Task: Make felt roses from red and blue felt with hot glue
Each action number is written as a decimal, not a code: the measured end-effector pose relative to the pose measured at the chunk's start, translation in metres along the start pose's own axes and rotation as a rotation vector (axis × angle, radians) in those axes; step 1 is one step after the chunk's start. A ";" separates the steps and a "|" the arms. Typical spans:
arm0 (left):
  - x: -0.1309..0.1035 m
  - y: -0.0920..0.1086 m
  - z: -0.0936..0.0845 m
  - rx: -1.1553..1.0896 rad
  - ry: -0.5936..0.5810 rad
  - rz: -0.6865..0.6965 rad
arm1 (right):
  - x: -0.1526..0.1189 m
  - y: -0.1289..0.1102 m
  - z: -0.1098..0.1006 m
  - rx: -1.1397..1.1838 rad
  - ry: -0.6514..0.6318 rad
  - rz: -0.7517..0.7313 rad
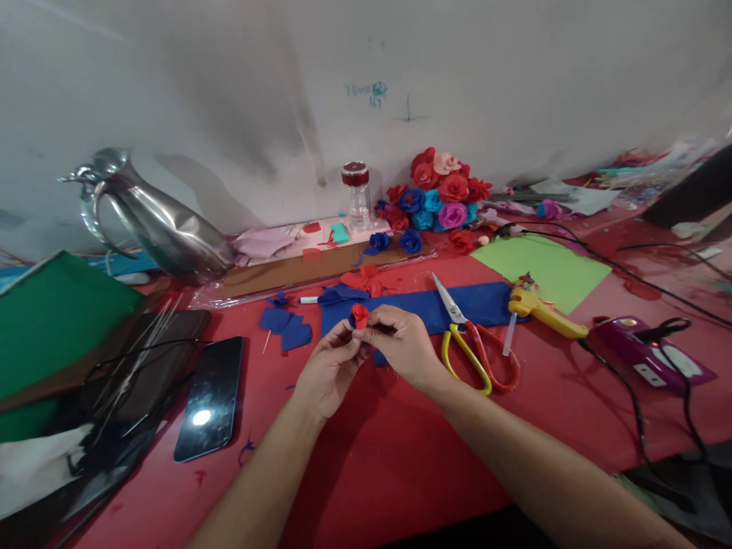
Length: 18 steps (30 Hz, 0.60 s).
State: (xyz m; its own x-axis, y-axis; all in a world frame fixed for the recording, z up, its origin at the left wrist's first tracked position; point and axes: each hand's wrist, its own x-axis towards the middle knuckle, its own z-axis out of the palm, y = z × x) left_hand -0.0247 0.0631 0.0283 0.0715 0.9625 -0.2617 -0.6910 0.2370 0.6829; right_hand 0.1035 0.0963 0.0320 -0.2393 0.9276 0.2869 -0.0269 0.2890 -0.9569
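Observation:
Between my two hands is a small red paper flower (359,315) with a bit of dark blue at its left side. My left hand (333,364) holds it from below and the left, fingers closed around its base. The fingertips of my right hand (402,339) pinch it from the right. Under and behind the hands lies a strip of blue paper (486,303). Blue cut petals (296,333) are left of the hands, and red cut petals (374,280) lie just beyond them.
Scissors (463,335), a yellow glue gun (546,313) and a purple power strip (652,354) with cables are on the right. A phone (211,400) lies left. Behind stand a metal jug (165,221), a glass jar (358,202) and a pile of paper roses (453,189).

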 end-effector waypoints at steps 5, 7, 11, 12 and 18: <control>-0.001 0.002 0.002 0.049 -0.010 0.012 | -0.002 -0.004 0.000 -0.081 -0.022 -0.109; -0.001 0.002 0.003 0.058 -0.004 0.016 | -0.002 -0.006 0.000 -0.132 -0.041 -0.131; -0.001 0.003 0.003 0.061 -0.003 0.004 | -0.003 -0.006 0.001 -0.153 -0.036 -0.124; -0.001 0.003 0.003 0.051 -0.001 0.003 | -0.003 -0.005 0.001 -0.136 -0.026 -0.115; 0.001 0.001 -0.001 0.019 -0.005 0.003 | -0.001 -0.001 0.002 -0.089 -0.045 -0.039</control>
State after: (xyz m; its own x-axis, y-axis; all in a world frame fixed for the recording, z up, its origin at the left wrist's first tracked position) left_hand -0.0262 0.0642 0.0275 0.0736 0.9638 -0.2563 -0.6774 0.2369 0.6964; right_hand 0.1023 0.0941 0.0330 -0.2833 0.9043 0.3194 0.0487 0.3462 -0.9369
